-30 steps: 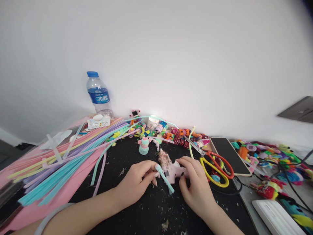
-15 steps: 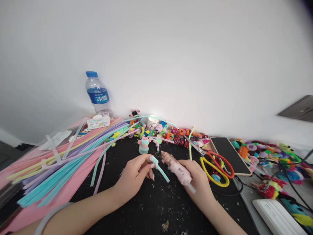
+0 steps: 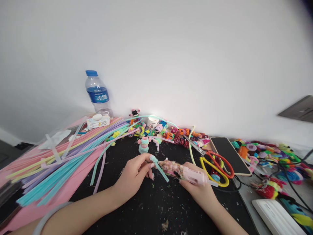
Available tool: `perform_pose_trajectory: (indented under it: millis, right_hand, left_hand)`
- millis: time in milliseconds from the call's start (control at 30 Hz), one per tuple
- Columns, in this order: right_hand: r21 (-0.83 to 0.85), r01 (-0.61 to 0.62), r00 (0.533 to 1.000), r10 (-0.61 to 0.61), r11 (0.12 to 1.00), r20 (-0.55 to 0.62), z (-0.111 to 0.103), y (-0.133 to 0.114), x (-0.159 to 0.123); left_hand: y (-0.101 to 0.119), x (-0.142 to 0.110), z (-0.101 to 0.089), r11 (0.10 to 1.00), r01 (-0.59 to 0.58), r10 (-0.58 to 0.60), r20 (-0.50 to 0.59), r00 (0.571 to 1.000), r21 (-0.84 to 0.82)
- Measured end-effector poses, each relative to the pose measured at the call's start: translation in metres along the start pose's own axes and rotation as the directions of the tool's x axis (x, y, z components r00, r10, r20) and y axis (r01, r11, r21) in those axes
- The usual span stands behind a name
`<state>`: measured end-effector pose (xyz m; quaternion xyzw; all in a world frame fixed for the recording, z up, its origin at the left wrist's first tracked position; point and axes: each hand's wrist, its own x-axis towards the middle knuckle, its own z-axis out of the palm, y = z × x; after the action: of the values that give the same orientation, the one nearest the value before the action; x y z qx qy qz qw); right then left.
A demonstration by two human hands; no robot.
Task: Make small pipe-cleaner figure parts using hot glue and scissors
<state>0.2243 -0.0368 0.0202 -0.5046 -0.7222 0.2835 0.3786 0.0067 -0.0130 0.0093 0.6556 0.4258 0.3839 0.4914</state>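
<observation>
Between the thumb and fingers of my left hand [image 3: 138, 171] is a pale mint pipe cleaner [image 3: 161, 171], curled at its top with a straight tail hanging down to the right. My right hand [image 3: 198, 187] is wrapped around a pink hot glue gun [image 3: 193, 174], a clear glue stick jutting from its rear. The gun's fuzz-covered front points left, and its tip is at or very near the curled part of the pipe cleaner. Just beyond my left hand stands a small mint and pink pipe-cleaner figure [image 3: 144, 145].
Bundled pastel pipe cleaners [image 3: 73, 163] lie on the left below a water bottle [image 3: 97, 93]. Scissors [image 3: 207, 153] with red handles, a yellow-handled tool [image 3: 212, 178] and a phone [image 3: 230, 155] are to the right. Pipe-cleaner figures [image 3: 168, 133] line the wall around a white cup [image 3: 153, 121].
My right hand has turned the glue gun more level and brought its tip left, up to the curled pipe cleaner. My left hand has barely moved.
</observation>
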Motion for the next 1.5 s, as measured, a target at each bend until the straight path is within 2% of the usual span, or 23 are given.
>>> perform_pose_trajectory:
  millis: [467, 1067, 1300, 1500]
  right_hand:
    - [0.008, -0.061, 0.998, 0.061, 0.998, 0.034, 0.0007, 0.0029, -0.0012]
    - [-0.037, -0.064, 0.997, 0.065, 0.997, 0.029, 0.0017, 0.0058, -0.0009]
    - [0.0, -0.083, 0.997, 0.083, 0.997, -0.002, 0.002, 0.0033, -0.0007]
    - [-0.052, -0.078, 0.995, 0.075, 0.996, -0.06, 0.0028, 0.0035, -0.0021]
  left_hand:
    - [-0.0034, -0.0011, 0.0005, 1.0, -0.022, 0.022, -0.002, 1.0, 0.001]
    - [-0.0025, -0.0016, 0.0004, 1.0, -0.02, 0.02, -0.01, 1.0, -0.001]
    - [-0.0019, -0.0008, 0.0, 1.0, -0.025, 0.025, -0.003, 1.0, -0.006]
    - [-0.0036, -0.0002, -0.0003, 0.999, -0.033, 0.033, 0.007, 0.999, 0.031]
